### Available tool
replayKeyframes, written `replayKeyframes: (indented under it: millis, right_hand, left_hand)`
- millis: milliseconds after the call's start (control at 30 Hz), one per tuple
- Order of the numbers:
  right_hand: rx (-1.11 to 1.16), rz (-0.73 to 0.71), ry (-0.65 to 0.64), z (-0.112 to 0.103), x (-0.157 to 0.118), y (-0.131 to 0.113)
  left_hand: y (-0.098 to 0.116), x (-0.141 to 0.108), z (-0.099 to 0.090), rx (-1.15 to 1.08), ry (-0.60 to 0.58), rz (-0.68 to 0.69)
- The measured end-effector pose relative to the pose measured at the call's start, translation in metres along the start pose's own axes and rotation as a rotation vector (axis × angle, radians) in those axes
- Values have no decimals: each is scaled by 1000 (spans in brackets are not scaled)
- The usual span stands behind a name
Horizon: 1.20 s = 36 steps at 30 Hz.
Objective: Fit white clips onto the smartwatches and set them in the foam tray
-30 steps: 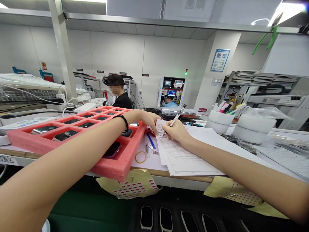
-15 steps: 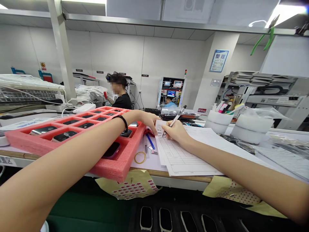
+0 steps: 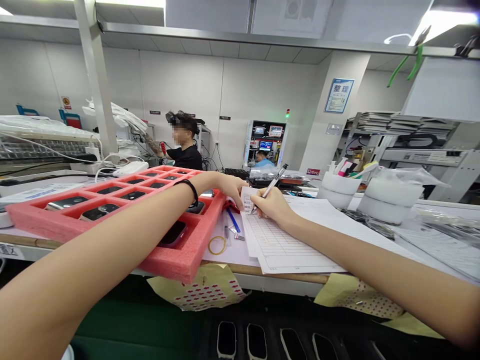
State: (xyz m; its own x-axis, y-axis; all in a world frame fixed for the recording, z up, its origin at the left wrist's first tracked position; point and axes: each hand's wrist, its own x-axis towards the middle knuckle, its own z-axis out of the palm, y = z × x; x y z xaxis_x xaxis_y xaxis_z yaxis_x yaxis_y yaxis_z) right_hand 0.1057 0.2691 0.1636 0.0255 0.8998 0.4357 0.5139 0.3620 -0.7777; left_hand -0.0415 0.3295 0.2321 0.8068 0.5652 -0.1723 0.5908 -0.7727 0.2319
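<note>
Head view. Right hand [image 3: 273, 205]: fingers clamped on one pen [image 3: 275, 181], slanted, its tip at the printed form [image 3: 287, 245] beneath. Left hand [image 3: 231, 188]: fingers curved at the upper left edge of the paper slip [image 3: 247, 196]; cannot tell whether they pinch it. Form: on the worktop [image 3: 240, 252], extending below the right fingers. Red foam tray [image 3: 189, 262]: left of the left fingers, partly under that forearm; divided, dark-faced devices in its compartments. Blue stick [image 3: 233, 220]: just below the left fingers. Yellow band [image 3: 217, 253]: farther below them. White tub [image 3: 339, 192]: right of and beyond the right fingers, holding assorted implements. Person [image 3: 188, 156] in black: beyond the left fingers.
</note>
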Motion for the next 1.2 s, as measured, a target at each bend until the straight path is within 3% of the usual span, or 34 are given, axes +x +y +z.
replayKeyframes:
  millis: [1200]
  right_hand:
    - [33, -5, -12, -1, 0, 1]
  left_hand:
    - [0, 1, 0, -6, 10, -9]
